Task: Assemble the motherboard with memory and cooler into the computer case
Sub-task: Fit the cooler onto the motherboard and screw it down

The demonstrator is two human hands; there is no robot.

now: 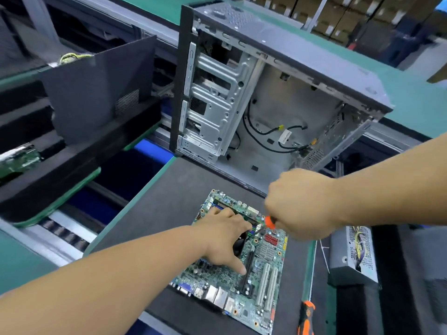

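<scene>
Head view shows the motherboard [244,269] lying flat on the dark worktop [169,213] in front of the open computer case [266,97], not yet inside it. The left hand [225,240] lies spread over the cooler area, fingers straight and pressing, while the right hand [297,204] is clenched around an orange-handled screwdriver [269,222] angled down toward the board. If the tip slips off its screw, it may gouge the board, hit the memory slots, or jab the nearby left fingers.
</scene>
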